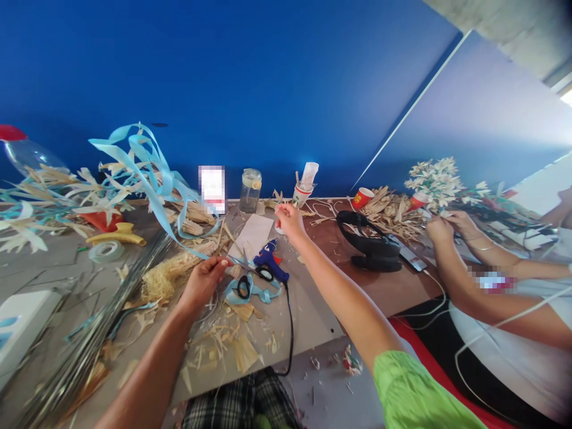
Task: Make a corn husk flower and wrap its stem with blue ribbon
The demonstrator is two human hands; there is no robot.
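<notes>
My left hand [206, 281] is closed in a pinch at the end of a light blue ribbon [154, 199], which loops up over dry plant stuff on the left. Further forward, my right hand [289, 221] has its fingers curled together; what they hold, if anything, cannot be made out. Between the hands lie a blue glue gun [269, 262] with a black cord and scissors with black handles [243, 287]. A loose coil of blue ribbon [268, 294] rests around the scissors. A white sheet [254, 235] lies behind them.
Left are a bundle of thin wires [102, 310], a tape roll [106, 251] and husk flowers [24, 229]. Along the wall stand a glass jar [251, 192], a white cup [301, 193] and a red cup [362, 197]. A black headset [370, 244] lies near a co-worker's hands [447, 226].
</notes>
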